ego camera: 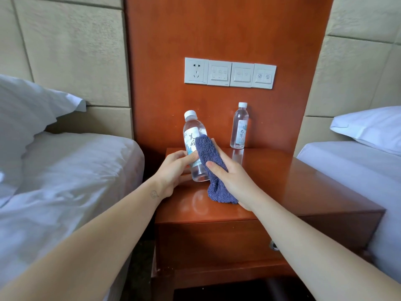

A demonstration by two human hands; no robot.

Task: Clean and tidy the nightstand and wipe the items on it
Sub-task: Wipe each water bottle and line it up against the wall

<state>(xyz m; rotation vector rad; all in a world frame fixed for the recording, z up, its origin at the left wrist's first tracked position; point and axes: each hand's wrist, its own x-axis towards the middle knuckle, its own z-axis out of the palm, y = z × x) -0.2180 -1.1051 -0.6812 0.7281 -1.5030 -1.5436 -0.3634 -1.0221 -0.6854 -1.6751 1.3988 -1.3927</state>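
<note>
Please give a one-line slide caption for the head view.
The left hand holds a tilted water bottle while the right hand presses a blue cloth to it at the nightstand.

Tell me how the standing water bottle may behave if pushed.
The standing water bottle looks full, so probably heavy for its size. Tall and narrow, it may tip under a high push; the glossy nightstand may let it slide.

I see glossy lacquered wood on the nightstand [282, 181], with reflections in it. Near bottle [191, 131] and far bottle [239, 127]: clear smooth plastic. Cloth [209, 153]: blue terry, rough, matt. Switch plates [230, 73]: smooth white plastic. Sheets [76, 170]: matt white cloth. Wall pads [71, 51]: matt, grainy.
</note>
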